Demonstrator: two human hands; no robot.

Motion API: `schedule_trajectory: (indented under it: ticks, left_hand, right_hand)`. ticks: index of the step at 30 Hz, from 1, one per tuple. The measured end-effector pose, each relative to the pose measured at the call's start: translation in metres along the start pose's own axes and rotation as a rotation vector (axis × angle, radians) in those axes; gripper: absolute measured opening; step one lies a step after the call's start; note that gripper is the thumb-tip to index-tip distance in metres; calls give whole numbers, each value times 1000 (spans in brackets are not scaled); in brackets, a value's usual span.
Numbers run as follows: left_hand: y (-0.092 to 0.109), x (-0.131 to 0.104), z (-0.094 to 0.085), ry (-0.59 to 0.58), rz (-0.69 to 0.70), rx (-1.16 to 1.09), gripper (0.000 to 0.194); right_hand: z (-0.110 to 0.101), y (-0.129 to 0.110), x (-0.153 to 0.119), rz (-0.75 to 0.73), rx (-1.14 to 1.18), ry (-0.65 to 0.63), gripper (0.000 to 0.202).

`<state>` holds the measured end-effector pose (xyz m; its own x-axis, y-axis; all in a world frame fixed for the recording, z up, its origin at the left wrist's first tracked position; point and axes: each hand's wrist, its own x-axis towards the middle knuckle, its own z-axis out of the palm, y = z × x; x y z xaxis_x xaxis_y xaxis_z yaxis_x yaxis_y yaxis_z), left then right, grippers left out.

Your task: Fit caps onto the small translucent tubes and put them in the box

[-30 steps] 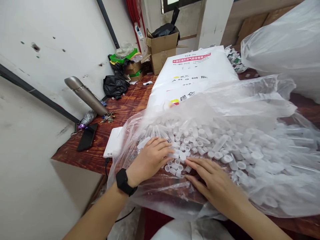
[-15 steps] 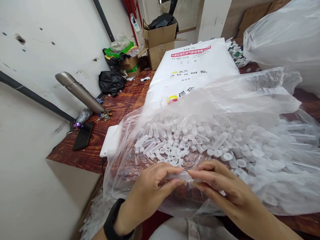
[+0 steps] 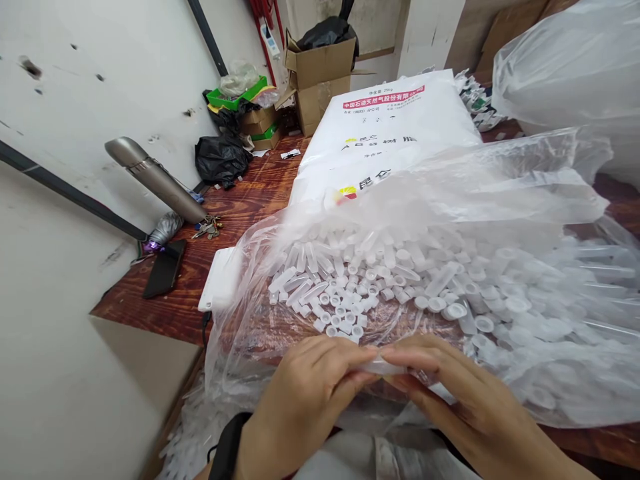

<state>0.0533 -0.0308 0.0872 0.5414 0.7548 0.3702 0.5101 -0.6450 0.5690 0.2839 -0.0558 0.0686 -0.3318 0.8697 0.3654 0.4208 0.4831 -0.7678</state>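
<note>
A translucent plastic tube [image 3: 384, 365] lies roughly level between my two hands, near the table's front edge. My left hand [image 3: 315, 383] is closed with thumb and fingers pinching its left end. The other end is in the closed fingers of my right hand [image 3: 450, 380], which hide whether a cap sits there. Just beyond my fingers, small white ring-shaped caps [image 3: 341, 311] are spread on a clear plastic bag [image 3: 260, 333]. Behind them are loose tubes [image 3: 313, 260] with tapered ends. More caps and tubes are heaped on the right [image 3: 525, 320].
A large white printed sack [image 3: 385, 127] lies behind the pile. On the left are a metal flask [image 3: 155, 180], keys [image 3: 209, 228], a phone [image 3: 165, 270] and a white box-like device [image 3: 219, 280]. A cardboard box [image 3: 320, 80] and a black bag [image 3: 221, 160] stand farther back.
Both hands have shifted slightly right and closer together around the tube, so less of it shows. My left hand has turned a little. The pile looks unchanged.
</note>
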Motion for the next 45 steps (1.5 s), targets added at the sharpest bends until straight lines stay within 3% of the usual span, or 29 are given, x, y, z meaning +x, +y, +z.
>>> schedule_trajectory:
  ticks: [4,11,14,17,20,27,32,36,42,45]
  left_hand:
    - [0,-1,-1,-27,-127,-102,16]
    - [1,-3,8,27,44,-6,14]
    - [3,-3,12,48,34,-6,16]
    - [5,-3,15,52,2,-48,19]
    - [5,-5,17,55,5,-104,17]
    - [2,-10,18,29,-121,-204,11]
    - [-1,-9,10,13,-287,-204,9]
    - [-1,-6,7,39,-126,-115,11]
    - [-1,-5,3,1,26,21,11]
    - [-14,1,-4,-73,-8,100,8]
  right_hand:
    - [-2,1,-4,6,43,29,31]
    - [1,-6,-3,78,-9,33,21]
    - [4,-6,-6,121,-64,16,28]
    - [5,-3,-10,57,-139,-26,39]
    - [6,0,-13,60,-128,-45,38]
    - [11,4,-13,96,-112,-47,40]
    - [8,-7,-3,-51,-136,-59,38]
    - [12,-10,0,25,-104,-71,34]
    - [18,-10,6,-28,-134,-42,27]
    - [20,-3,18,44,-201,-83,28]
